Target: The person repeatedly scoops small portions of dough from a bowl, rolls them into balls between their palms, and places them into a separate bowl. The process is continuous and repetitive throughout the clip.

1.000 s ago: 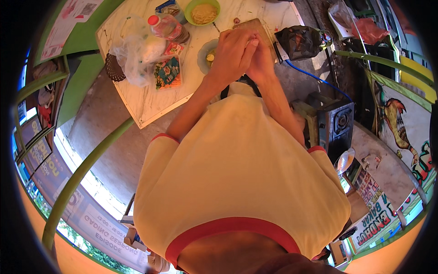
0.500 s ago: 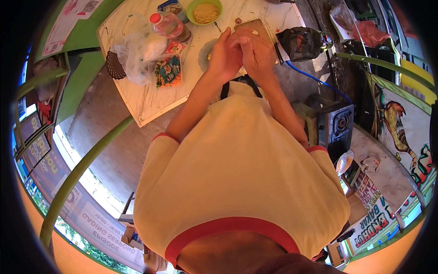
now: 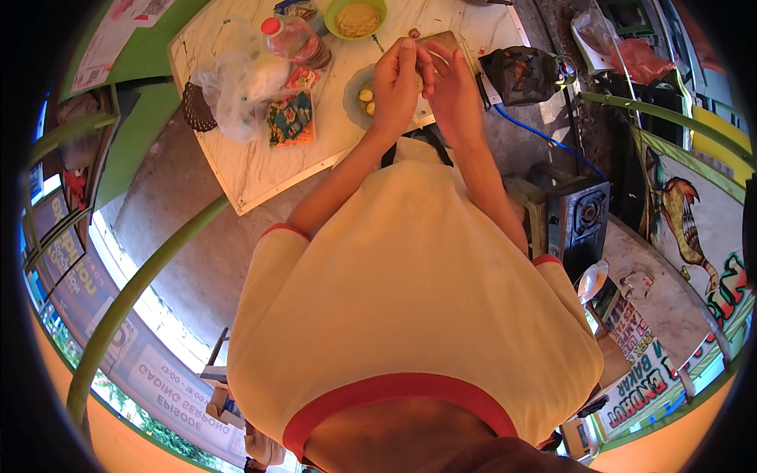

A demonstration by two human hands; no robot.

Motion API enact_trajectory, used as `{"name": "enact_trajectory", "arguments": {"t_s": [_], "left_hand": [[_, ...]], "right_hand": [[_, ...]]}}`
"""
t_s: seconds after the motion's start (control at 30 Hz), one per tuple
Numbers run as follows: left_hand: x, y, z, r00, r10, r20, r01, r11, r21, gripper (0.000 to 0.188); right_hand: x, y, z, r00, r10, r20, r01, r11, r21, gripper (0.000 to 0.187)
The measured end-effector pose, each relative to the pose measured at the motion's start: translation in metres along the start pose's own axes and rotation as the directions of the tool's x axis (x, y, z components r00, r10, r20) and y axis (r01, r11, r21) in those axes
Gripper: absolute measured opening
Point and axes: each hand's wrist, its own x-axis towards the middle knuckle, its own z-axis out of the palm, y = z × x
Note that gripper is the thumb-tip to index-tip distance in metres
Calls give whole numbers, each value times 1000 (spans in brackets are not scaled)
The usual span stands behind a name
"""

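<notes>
Over the near edge of the table, my left hand (image 3: pixel 397 93) and my right hand (image 3: pixel 456 96) meet at the fingertips. The left fingers are curled in, its thumb pointing up. The right fingers bend toward the left ones; what lies between the two hands is too small and hidden to name. Partly behind my left hand sits a grey plate (image 3: pixel 350 96) with several pale yellow pieces (image 3: pixel 366 96) on it. A wooden cutting board (image 3: pixel 443 37) lies beyond my hands, mostly covered by them. Beside its far left corner is a small reddish bulb-like piece (image 3: pixel 414 33).
Left on the marbled table (image 3: pixel 244 177) are a clear plastic bag (image 3: pixel 236 94), a red-capped bottle (image 3: pixel 296 43) and a tray of chopped vegetables (image 3: pixel 290 118). A green bowl (image 3: pixel 355 17) stands farther back. A black bag (image 3: pixel 516 76) hangs right; a stove (image 3: pixel 582 209) stands nearer.
My hands have drawn slightly apart and turned; they overlapped before and now meet at the fingers. More of the plate and its yellow pieces shows.
</notes>
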Motion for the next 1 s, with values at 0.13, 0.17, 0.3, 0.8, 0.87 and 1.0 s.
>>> {"name": "enact_trajectory", "arguments": {"t_s": [0.13,0.17,0.3,0.8,0.87,1.0], "left_hand": [[-10,8,7,860,383,337,-508,584,633,24],[-10,7,6,807,437,398,-583,481,655,23],[-20,28,-2,733,583,351,-662,493,565,22],[-24,12,1,956,-254,-145,167,881,-444,35],[-20,-17,-34,969,-117,220,223,800,-558,32],[-27,-7,-17,983,160,-93,-128,950,284,25]], "right_hand": [[-8,7,5,967,242,80,-253,879,404,46],[-4,14,-2,969,247,-2,-224,883,413,46],[17,14,-37,939,261,225,-344,751,564,48],[-2,-31,29,585,-621,521,783,266,-562,23],[-7,-25,27,693,-602,397,704,446,-553,25],[-16,8,-3,997,-75,29,77,991,-107,39]]}}
